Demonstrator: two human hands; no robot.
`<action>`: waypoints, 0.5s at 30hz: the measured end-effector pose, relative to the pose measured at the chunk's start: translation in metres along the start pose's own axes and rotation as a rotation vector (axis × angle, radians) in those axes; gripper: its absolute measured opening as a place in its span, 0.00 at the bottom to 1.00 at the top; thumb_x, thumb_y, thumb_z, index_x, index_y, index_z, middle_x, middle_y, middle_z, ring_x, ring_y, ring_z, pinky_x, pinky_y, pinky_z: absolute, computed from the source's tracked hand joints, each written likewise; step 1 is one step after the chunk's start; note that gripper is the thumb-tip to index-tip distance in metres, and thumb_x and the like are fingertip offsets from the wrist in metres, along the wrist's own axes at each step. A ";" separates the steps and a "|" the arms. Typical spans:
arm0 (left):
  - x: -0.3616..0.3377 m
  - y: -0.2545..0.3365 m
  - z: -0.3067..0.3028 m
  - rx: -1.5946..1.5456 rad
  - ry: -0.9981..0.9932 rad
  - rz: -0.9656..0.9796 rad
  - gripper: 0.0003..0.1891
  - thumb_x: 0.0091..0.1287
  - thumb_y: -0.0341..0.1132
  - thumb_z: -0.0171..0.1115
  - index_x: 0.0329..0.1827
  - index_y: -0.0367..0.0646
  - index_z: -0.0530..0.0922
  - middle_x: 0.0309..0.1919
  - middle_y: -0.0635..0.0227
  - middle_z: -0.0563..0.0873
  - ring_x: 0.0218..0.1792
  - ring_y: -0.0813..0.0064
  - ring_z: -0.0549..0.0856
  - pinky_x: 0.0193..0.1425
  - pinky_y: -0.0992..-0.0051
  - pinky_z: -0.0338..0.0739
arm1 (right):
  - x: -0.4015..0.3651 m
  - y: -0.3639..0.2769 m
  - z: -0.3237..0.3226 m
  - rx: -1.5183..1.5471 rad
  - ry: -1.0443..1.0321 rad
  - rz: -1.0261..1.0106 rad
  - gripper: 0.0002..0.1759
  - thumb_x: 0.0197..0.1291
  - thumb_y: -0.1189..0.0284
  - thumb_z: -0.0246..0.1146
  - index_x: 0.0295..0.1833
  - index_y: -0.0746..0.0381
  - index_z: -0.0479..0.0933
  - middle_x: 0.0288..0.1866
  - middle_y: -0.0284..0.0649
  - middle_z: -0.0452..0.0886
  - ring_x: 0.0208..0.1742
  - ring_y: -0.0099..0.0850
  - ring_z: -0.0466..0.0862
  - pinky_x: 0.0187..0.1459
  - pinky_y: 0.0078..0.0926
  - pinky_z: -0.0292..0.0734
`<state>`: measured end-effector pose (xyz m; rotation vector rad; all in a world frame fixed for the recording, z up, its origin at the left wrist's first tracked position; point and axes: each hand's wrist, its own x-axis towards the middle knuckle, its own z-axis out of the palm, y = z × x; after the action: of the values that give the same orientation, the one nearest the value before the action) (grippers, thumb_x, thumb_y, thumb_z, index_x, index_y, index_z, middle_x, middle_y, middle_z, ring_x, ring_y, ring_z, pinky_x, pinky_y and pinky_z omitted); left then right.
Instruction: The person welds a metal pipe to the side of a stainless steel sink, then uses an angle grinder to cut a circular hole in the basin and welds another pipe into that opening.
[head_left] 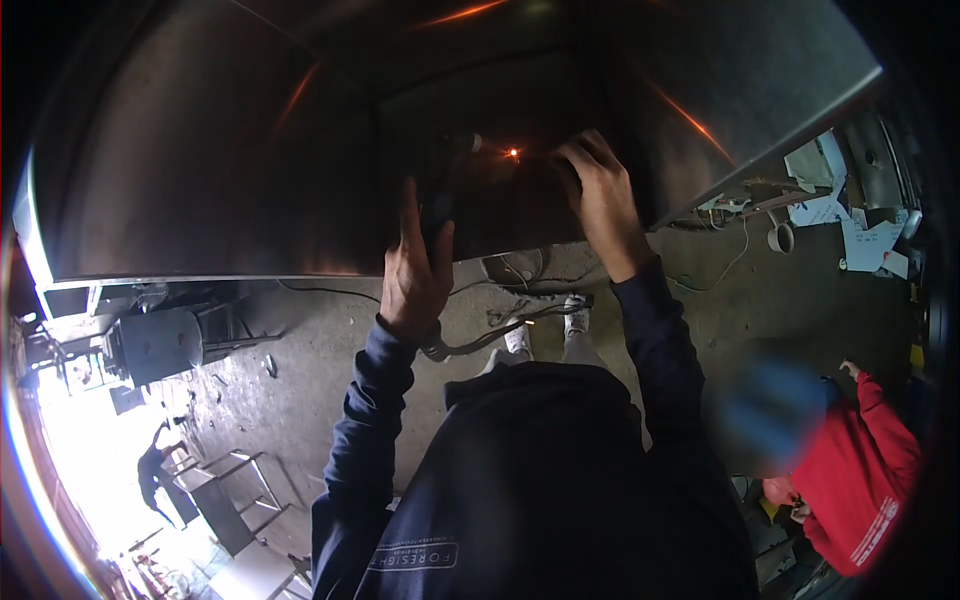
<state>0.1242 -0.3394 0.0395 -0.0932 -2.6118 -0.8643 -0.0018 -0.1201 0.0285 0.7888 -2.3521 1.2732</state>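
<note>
My left hand (418, 268) is closed around the dark handle of a welding torch (438, 205), with one finger stretched along it. The torch's pale nozzle (477, 142) points right toward a small bright orange glow (513, 153) on the dark metal. On the other side of the glow, my right hand (600, 185) has its fingers pinched together; anything between them is lost in the dark. Both hands are at the lower part of a large sheet-metal piece (200, 180) with angled walls. A thick cable (470, 345) hangs below my left wrist.
A co-worker in a red top (860, 480) is at the lower right. Papers (868, 245) and a roll of tape (780, 237) lie at the right. Metal frames (235, 500) stand at the lower left, near another person (155, 470). Cables (720, 280) cross the floor.
</note>
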 end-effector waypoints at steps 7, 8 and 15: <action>0.006 0.004 0.007 0.020 -0.011 -0.018 0.36 0.75 0.30 0.58 0.82 0.35 0.50 0.52 0.32 0.84 0.48 0.36 0.87 0.49 0.53 0.86 | -0.004 0.019 0.001 0.001 0.000 -0.004 0.08 0.59 0.85 0.65 0.45 0.66 0.79 0.43 0.46 0.79 0.43 0.47 0.84 0.41 0.40 0.79; 0.004 0.002 0.007 0.071 0.039 0.092 0.36 0.75 0.30 0.58 0.82 0.35 0.51 0.51 0.33 0.84 0.48 0.37 0.88 0.48 0.53 0.86 | -0.008 0.019 -0.001 0.049 -0.055 -0.003 0.09 0.59 0.85 0.65 0.45 0.66 0.80 0.43 0.46 0.79 0.43 0.47 0.84 0.42 0.40 0.80; -0.001 0.008 0.005 -0.003 0.023 0.015 0.37 0.75 0.29 0.57 0.82 0.34 0.48 0.51 0.31 0.83 0.45 0.35 0.87 0.44 0.53 0.86 | -0.005 0.007 -0.002 0.022 -0.013 -0.014 0.11 0.57 0.86 0.64 0.46 0.66 0.80 0.43 0.46 0.81 0.44 0.46 0.85 0.42 0.38 0.80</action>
<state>0.1249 -0.3295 0.0397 -0.1031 -2.5858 -0.8586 -0.0019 -0.1136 0.0220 0.8211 -2.3428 1.2947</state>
